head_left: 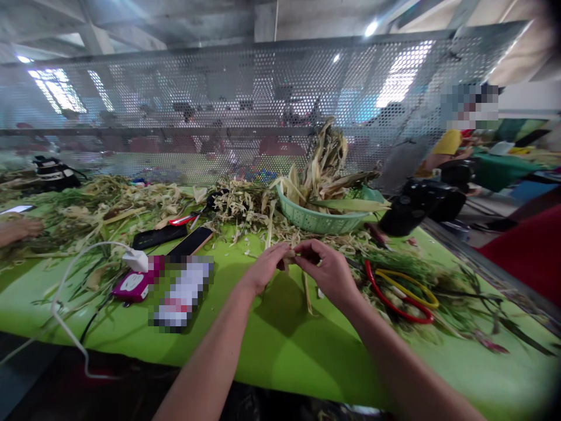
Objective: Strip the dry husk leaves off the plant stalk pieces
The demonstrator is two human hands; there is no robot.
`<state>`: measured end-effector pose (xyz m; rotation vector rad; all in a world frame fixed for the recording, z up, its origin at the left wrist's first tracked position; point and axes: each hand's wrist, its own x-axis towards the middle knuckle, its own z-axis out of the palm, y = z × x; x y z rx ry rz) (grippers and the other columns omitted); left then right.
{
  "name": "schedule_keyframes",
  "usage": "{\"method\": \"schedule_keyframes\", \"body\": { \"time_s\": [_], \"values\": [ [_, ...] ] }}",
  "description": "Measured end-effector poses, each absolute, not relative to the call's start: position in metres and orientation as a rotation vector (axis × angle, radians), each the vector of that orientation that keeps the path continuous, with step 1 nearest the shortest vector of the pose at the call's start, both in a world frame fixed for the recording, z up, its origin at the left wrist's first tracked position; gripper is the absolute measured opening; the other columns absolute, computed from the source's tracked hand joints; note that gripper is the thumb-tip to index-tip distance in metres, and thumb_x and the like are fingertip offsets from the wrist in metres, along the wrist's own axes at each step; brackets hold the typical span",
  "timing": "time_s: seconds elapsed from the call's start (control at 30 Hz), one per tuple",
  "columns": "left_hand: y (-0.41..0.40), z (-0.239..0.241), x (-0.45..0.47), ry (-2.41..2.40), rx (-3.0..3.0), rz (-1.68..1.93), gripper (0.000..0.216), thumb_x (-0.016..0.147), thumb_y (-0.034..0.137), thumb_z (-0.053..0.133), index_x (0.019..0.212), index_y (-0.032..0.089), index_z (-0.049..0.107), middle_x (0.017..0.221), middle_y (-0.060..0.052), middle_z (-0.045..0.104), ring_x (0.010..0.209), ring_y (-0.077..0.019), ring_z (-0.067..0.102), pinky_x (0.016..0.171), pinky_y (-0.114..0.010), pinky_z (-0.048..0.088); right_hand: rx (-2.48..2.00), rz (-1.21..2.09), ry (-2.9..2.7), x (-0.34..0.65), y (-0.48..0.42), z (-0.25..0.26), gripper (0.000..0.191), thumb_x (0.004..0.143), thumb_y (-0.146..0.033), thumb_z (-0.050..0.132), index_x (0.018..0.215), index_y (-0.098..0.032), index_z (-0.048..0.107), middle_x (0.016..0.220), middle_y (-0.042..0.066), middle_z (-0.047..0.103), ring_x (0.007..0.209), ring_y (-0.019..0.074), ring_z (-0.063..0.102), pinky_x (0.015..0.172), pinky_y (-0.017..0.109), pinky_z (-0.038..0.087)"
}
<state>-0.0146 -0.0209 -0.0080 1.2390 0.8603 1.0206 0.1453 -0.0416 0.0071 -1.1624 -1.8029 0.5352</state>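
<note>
My left hand point(265, 266) and my right hand point(328, 269) meet above the green table point(280, 345), fingers pinched together on a small piece of dried husk point(289, 255). A thin husk strip point(308, 292) hangs down beneath them. Behind the hands stands a pale green basket point(322, 221) filled with dried corn husks point(324, 166). Shredded husk scraps point(241, 207) lie scattered around it.
Red and yellow-handled scissors point(401, 292) lie to the right of my hands. Two phones point(190, 241), a pink power bank point(131, 285) with a white charger cable point(65, 327) lie left. A perforated metal screen point(263, 105) backs the table. Another person's hand point(17, 229) rests far left; a person sits far right.
</note>
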Motion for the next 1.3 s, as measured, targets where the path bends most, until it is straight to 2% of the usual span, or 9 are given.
{"method": "schedule_keyframes", "body": {
  "time_s": [0.07, 0.23, 0.5, 0.7, 0.9, 1.1, 1.3],
  "values": [
    [-0.0202, -0.0082, -0.0144, 0.833, 1.226, 1.021, 0.028, 0.082, 0.044, 0.054, 0.087, 0.017, 0.061, 0.096, -0.005, 0.060, 0.085, -0.0153, 0.051, 0.077, -0.027, 0.041, -1.182, 0.468, -1.816, 0.1450, -0.0420, 0.0077, 0.009, 0.081, -0.024, 0.060, 0.088, -0.020, 0.062, 0.077, 0.002, 0.065, 0.067, 0.0168, 0.059, 0.063, 0.028, 0.047],
    [-0.0196, -0.0074, -0.0134, 0.693, 1.249, 0.976, 0.025, 0.082, 0.042, 0.055, 0.084, 0.017, 0.056, 0.080, -0.001, 0.054, 0.074, -0.0119, 0.050, 0.072, -0.026, 0.040, -1.185, 0.405, -1.793, 0.1463, -0.0416, 0.0070, 0.007, 0.080, -0.021, 0.060, 0.087, -0.020, 0.062, 0.076, 0.002, 0.063, 0.066, 0.0159, 0.057, 0.063, 0.027, 0.045],
    [-0.0222, -0.0037, -0.0145, 0.695, 1.221, 0.982, 0.024, 0.080, 0.038, 0.059, 0.088, 0.017, 0.050, 0.085, -0.001, 0.052, 0.076, -0.0118, 0.051, 0.074, -0.027, 0.039, -1.182, 0.348, -1.779, 0.1489, -0.0410, 0.0062, 0.007, 0.080, -0.026, 0.063, 0.079, -0.020, 0.061, 0.075, 0.003, 0.061, 0.067, 0.0173, 0.056, 0.062, 0.029, 0.046],
    [-0.0222, -0.0042, -0.0154, 0.684, 1.226, 0.983, 0.029, 0.079, 0.043, 0.060, 0.088, 0.018, 0.050, 0.084, -0.001, 0.053, 0.076, -0.0114, 0.051, 0.074, -0.027, 0.040, -1.165, 0.336, -1.820, 0.1501, -0.0414, 0.0114, 0.007, 0.081, -0.026, 0.062, 0.080, -0.020, 0.065, 0.077, 0.004, 0.062, 0.070, 0.0184, 0.057, 0.063, 0.030, 0.045],
    [-0.0201, -0.0051, -0.0172, 0.659, 1.199, 0.998, 0.031, 0.079, 0.045, 0.061, 0.090, 0.018, 0.049, 0.082, 0.001, 0.053, 0.074, -0.0111, 0.050, 0.074, -0.027, 0.041, -1.099, 0.460, -1.811, 0.1522, -0.0386, 0.0105, 0.008, 0.083, -0.025, 0.061, 0.086, -0.021, 0.066, 0.086, 0.004, 0.064, 0.081, 0.0188, 0.060, 0.074, 0.032, 0.047],
    [-0.0213, -0.0047, -0.0152, 0.648, 1.215, 1.005, 0.034, 0.076, 0.045, 0.065, 0.089, 0.017, 0.051, 0.083, 0.000, 0.053, 0.077, -0.0111, 0.053, 0.077, -0.027, 0.041, -1.166, 0.516, -1.729, 0.1519, -0.0340, 0.0048, 0.009, 0.079, -0.028, 0.064, 0.080, -0.019, 0.063, 0.076, 0.002, 0.061, 0.070, 0.0173, 0.057, 0.064, 0.029, 0.046],
    [-0.0207, -0.0044, -0.0141, 0.691, 1.308, 1.016, 0.032, 0.077, 0.046, 0.064, 0.087, 0.018, 0.051, 0.080, 0.000, 0.056, 0.077, -0.0118, 0.055, 0.076, -0.027, 0.042, -1.205, 0.298, -1.819, 0.1496, -0.0376, 0.0053, 0.006, 0.082, -0.024, 0.060, 0.077, -0.020, 0.060, 0.076, 0.003, 0.059, 0.070, 0.0181, 0.056, 0.064, 0.029, 0.044]
  ]
}}
